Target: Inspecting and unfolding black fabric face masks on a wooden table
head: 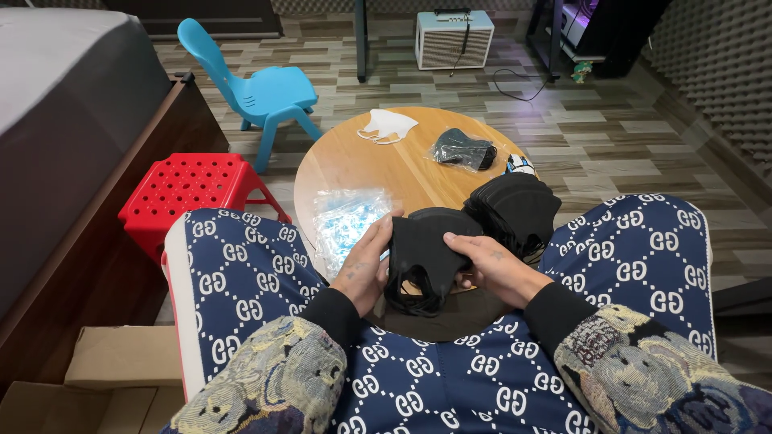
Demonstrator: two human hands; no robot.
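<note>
Down at the centre of the frame, both hands close on one black face mask [422,255] held over the near edge of the round wooden table [378,165]. The left hand [363,269] curls its fingers around the mask's left side; the right hand [492,269] pinches its right side, thumb on top. Just right of them sits a stack of black masks [515,210]. Left of the hands lies a crumpled clear plastic packet with blue print [346,221]. Farther up the table lie a white mask [388,126] and a clear bag of black masks [464,149].
</note>
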